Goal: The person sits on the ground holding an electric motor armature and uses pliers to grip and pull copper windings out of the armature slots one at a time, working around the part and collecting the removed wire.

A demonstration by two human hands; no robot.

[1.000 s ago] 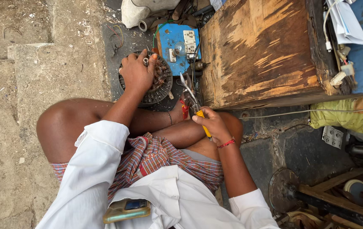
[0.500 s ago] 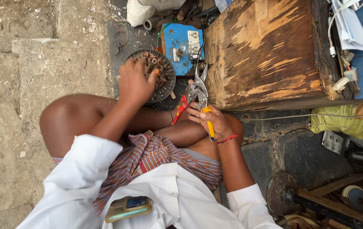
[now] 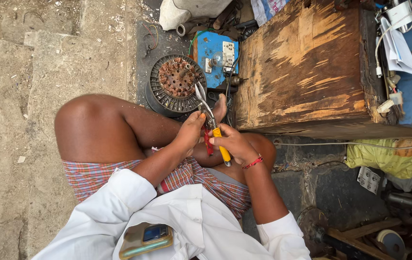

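Round motor stator (image 3: 174,85) on ground, far left of the work, past the bent knee: copper windings in a ribbed metal ring. Likely heavy, rigid; fine wire fragile, so best lifted by outer ring. Left hand (image 3: 190,131) curled at red handle of pliers (image 3: 210,126), fingers closed on it. Right hand (image 3: 235,144) wrapped tight round yellow handle; steel jaws point up toward stator, nothing visible between them. Judged stiff, moderately light, grips non-slip. Wooden box (image 3: 307,67) right, lid shut, contents hidden. Beyond it, papers and cables (image 3: 398,43) in blue tray.
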